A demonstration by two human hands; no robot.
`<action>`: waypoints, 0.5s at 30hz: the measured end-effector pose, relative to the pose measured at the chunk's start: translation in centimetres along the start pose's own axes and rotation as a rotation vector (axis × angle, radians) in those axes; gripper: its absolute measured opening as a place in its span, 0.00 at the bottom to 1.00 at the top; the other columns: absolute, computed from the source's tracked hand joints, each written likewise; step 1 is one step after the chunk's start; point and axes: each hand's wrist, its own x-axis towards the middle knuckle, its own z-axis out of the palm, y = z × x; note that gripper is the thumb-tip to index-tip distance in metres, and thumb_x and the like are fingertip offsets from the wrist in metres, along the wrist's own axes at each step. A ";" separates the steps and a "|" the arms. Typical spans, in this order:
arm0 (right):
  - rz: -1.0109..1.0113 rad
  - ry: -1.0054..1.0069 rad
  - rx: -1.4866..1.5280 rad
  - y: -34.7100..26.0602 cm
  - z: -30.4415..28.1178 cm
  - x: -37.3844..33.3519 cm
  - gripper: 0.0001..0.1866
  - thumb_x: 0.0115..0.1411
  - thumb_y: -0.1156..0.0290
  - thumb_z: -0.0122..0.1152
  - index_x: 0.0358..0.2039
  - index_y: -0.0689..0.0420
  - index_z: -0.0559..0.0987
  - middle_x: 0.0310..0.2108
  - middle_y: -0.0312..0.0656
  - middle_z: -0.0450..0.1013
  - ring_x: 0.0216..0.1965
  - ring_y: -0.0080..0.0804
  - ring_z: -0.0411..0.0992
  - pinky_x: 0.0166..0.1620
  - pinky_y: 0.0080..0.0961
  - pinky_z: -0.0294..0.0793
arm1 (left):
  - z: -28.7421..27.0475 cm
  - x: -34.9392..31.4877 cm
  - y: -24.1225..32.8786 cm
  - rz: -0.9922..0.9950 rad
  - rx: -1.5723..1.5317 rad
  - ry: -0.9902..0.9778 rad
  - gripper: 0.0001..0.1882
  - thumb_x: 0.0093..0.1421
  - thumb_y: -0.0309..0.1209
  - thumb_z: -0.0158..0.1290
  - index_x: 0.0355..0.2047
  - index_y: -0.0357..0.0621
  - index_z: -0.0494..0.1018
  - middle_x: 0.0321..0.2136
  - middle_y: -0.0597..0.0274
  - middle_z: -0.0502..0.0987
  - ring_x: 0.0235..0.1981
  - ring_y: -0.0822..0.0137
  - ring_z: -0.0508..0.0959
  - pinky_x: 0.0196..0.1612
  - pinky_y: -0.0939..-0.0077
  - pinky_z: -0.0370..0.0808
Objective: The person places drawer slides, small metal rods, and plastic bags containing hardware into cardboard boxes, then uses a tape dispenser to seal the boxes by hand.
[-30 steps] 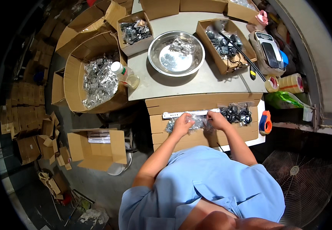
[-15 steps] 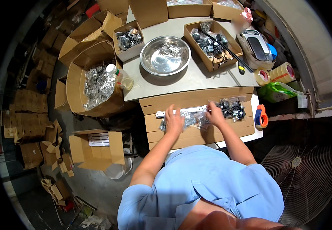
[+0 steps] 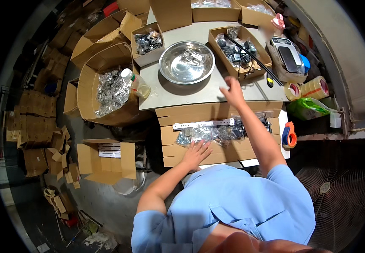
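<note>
The flat cardboard (image 3: 167,155) was the largest piece, lying at the near edge of the pale table (image 3: 159,99); it looked light, stiff along its length and apt to bend at the creases, best held by opposite edges. On it lay the long white strip (image 3: 203,124), dotted along its length — probably rigid and smooth, easiest to take near the bare left end. Along its near side ran the clear bags of small metal parts (image 3: 193,135), likely soft, slippery and heavier than their size suggested, with contents that would shift; a pinch of gathered plastic should serve. A bag of black parts (image 3: 268,122) lay partly hidden by the right forearm.

The left hand (image 3: 196,154) lay palm down, fingers spread, at the bags' near edge; whether it pressed on the plastic I could not tell. The right hand (image 3: 233,93) hung over the table — thumb apart from bent fingers, nothing visible between.

As for writing, the digital scale (image 3: 282,41) had a marked panel, the tape rolls (image 3: 315,87) a printed core, and the bottle (image 3: 140,86) a coloured label, all too small to read.
</note>
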 end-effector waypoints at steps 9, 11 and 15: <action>-0.080 -0.038 -0.170 -2.9 7.4 10.3 0.30 0.48 0.73 0.61 0.53 0.62 0.64 0.49 0.59 0.64 0.54 0.54 0.62 0.56 0.39 0.63 | 4.5 1.0 -0.5 -0.038 0.009 0.262 0.59 0.35 0.44 0.67 0.66 0.65 0.45 0.67 0.55 0.37 0.66 0.42 0.40 0.64 0.40 0.42; -0.122 -0.043 -0.270 -0.7 8.0 12.6 0.32 0.49 0.74 0.58 0.56 0.60 0.61 0.55 0.60 0.59 0.56 0.55 0.60 0.59 0.38 0.62 | 4.1 1.2 -0.8 0.015 0.010 0.304 0.59 0.34 0.43 0.68 0.65 0.65 0.45 0.67 0.54 0.37 0.66 0.41 0.40 0.63 0.39 0.42; 0.023 -0.273 -0.477 -2.7 10.8 14.7 0.43 0.50 0.71 0.60 0.64 0.52 0.50 0.64 0.61 0.46 0.59 0.57 0.58 0.59 0.38 0.62 | 2.5 0.8 -1.6 0.027 -0.160 0.189 0.62 0.31 0.39 0.69 0.65 0.62 0.45 0.67 0.49 0.37 0.65 0.38 0.42 0.62 0.37 0.48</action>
